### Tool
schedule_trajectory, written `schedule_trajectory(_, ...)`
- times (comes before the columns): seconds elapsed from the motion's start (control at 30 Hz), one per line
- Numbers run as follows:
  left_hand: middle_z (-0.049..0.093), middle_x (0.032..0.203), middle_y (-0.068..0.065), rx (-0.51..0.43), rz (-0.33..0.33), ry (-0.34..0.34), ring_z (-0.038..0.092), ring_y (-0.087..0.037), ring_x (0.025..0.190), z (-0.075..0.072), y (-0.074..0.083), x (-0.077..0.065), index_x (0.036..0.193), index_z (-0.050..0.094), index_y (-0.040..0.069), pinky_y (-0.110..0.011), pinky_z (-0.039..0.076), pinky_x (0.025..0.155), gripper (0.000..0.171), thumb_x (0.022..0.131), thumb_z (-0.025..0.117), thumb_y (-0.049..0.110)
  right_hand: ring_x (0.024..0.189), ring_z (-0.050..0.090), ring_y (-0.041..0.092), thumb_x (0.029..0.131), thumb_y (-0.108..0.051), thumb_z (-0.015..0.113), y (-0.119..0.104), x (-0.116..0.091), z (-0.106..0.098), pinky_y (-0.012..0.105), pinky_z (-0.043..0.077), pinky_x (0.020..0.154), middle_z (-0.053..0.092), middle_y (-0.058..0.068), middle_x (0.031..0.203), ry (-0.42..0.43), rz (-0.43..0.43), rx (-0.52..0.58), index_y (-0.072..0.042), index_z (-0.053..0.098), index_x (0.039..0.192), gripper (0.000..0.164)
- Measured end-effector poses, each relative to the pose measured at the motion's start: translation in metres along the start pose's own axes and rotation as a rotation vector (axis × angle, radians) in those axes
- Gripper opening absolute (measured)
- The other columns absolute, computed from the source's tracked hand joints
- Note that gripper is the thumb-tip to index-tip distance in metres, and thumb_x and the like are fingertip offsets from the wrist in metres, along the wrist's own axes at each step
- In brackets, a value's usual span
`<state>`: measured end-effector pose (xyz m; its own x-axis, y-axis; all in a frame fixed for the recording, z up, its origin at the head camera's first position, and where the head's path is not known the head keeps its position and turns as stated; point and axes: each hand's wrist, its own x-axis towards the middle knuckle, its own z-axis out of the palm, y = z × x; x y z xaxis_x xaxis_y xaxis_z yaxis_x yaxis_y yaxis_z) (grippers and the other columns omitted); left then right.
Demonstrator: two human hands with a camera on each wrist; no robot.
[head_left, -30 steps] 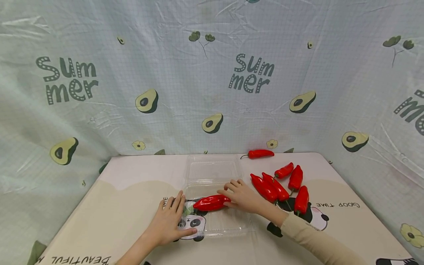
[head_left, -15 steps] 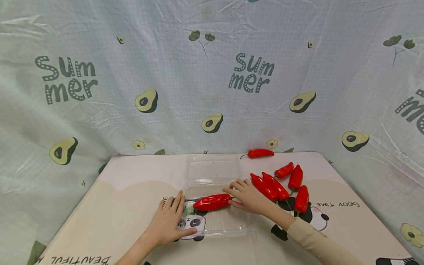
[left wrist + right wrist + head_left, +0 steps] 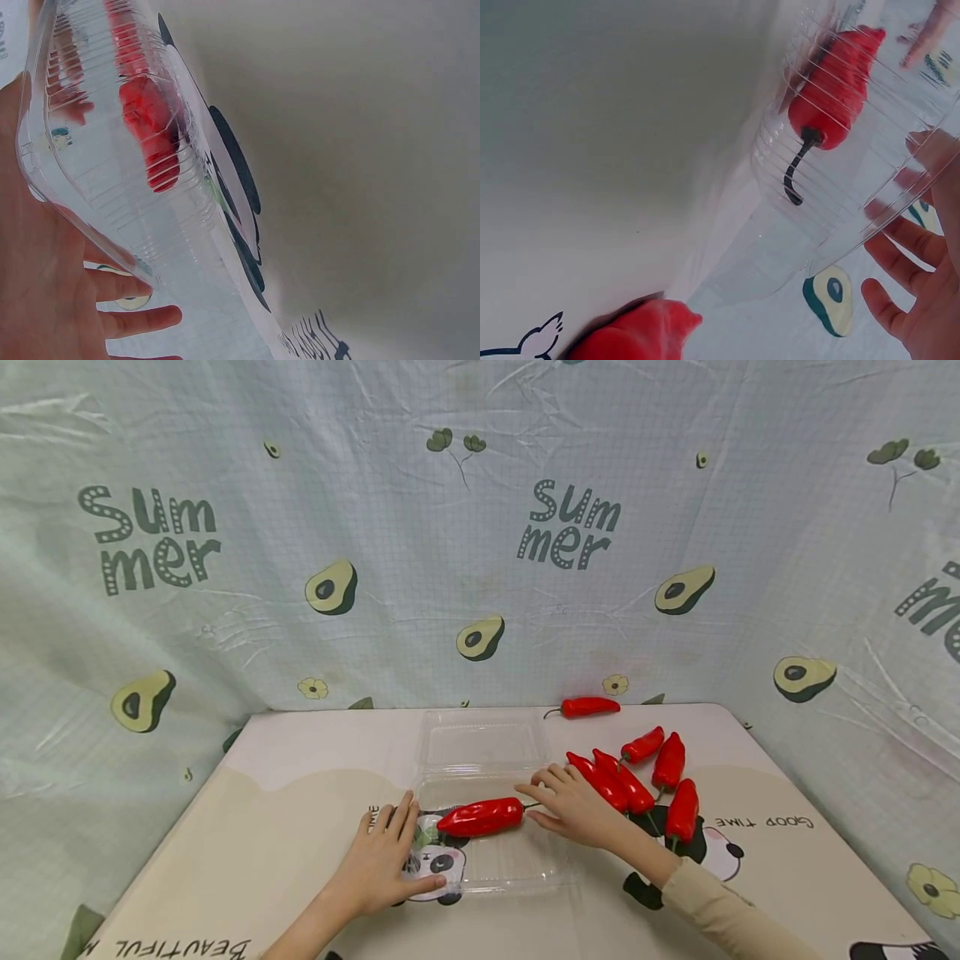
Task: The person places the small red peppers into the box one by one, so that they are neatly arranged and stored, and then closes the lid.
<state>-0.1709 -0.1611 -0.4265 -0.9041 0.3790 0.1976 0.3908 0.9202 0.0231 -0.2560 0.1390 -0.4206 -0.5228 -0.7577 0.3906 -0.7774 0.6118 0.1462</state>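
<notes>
A clear plastic clamshell box [image 3: 517,860] lies opened out on the table, its lid [image 3: 483,739] flat toward the back. In its base rests a red pepper [image 3: 480,818], with the dark stem toward the right side, as the right wrist view also shows. My left hand [image 3: 378,864] rests on the box's left edge with spread fingers; in the left wrist view the fingers [image 3: 142,324] extend straight beside the wall. Over the right edge hovers my right hand [image 3: 573,806], its fingers loosely bent, near the stem and apart from the pepper's body.
Several red peppers [image 3: 667,760] lie in a loose group on the table right of the box. Another red pepper [image 3: 590,707] lies at the table's back edge. A printed curtain [image 3: 405,568] hangs behind the table [image 3: 300,827] and along its sides.
My right hand has let go of the red pepper and drawn back to the right, uncovering its stem. The pepper stays in the box. My left hand has not moved.
</notes>
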Motion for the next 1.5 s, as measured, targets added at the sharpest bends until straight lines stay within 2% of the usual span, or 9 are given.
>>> schedule_trajectory(0.23, 0.033, 0.142, -0.018, -0.003, 0.001, -0.002, 0.039, -0.036, 0.12, -0.001, -0.001, -0.001, 0.133, 0.036, -0.004, -0.058, 0.028, 0.095, 0.102, 0.07, 0.045, 0.075, 0.094, 0.047, 0.013, 0.08, -0.032, 0.064, 0.002, -0.004, -0.002, 0.03, 0.041, 0.079, 0.057, -0.004, 0.099, 0.035, -0.009, -0.02, -0.021, 0.056, 0.119, 0.041)
schedule_trajectory(0.5, 0.032, 0.141, -0.019, -0.008, -0.001, 0.004, 0.039, -0.037, 0.12, -0.001, 0.0, -0.001, 0.133, 0.036, -0.004, -0.058, 0.029, 0.095, 0.101, 0.069, 0.048, 0.073, 0.097, 0.049, 0.013, 0.079, -0.031, 0.065, 0.005, -0.013, -0.003, 0.032, 0.042, 0.081, 0.057, -0.003, 0.101, 0.034, 0.06, -0.003, -0.021, 0.055, 0.12, 0.043)
schedule_trajectory(0.87, 0.031, 0.142, -0.019, -0.017, -0.002, -0.001, 0.038, -0.038, 0.121, 0.001, 0.0, 0.001, 0.134, 0.034, -0.004, -0.059, 0.029, 0.096, 0.103, 0.069, 0.047, 0.074, 0.092, 0.047, 0.014, 0.074, -0.028, 0.069, 0.012, -0.026, -0.002, 0.033, 0.041, 0.08, 0.056, -0.002, 0.097, 0.123, 0.107, -0.051, -0.02, 0.057, 0.117, 0.045)
schedule_trajectory(1.2, 0.03, 0.143, -0.019, -0.027, -0.006, -0.004, 0.038, -0.038, 0.121, 0.001, -0.001, 0.0, 0.134, 0.034, -0.004, -0.058, 0.028, 0.097, 0.102, 0.069, 0.047, 0.074, 0.096, 0.049, 0.018, 0.073, -0.026, 0.07, 0.02, -0.035, -0.004, 0.04, 0.044, 0.083, 0.057, 0.001, 0.101, 0.131, 0.161, -0.053, -0.018, 0.056, 0.118, 0.047)
schedule_trajectory(1.5, 0.03, 0.143, -0.019, -0.033, -0.011, -0.009, 0.038, -0.039, 0.121, 0.001, -0.001, 0.0, 0.134, 0.034, -0.004, -0.059, 0.028, 0.097, 0.102, 0.07, 0.047, 0.074, 0.092, 0.049, 0.021, 0.074, -0.027, 0.07, 0.026, -0.041, -0.004, 0.042, 0.044, 0.08, 0.059, 0.005, 0.102, 0.13, 0.204, -0.109, -0.011, 0.058, 0.116, 0.046)
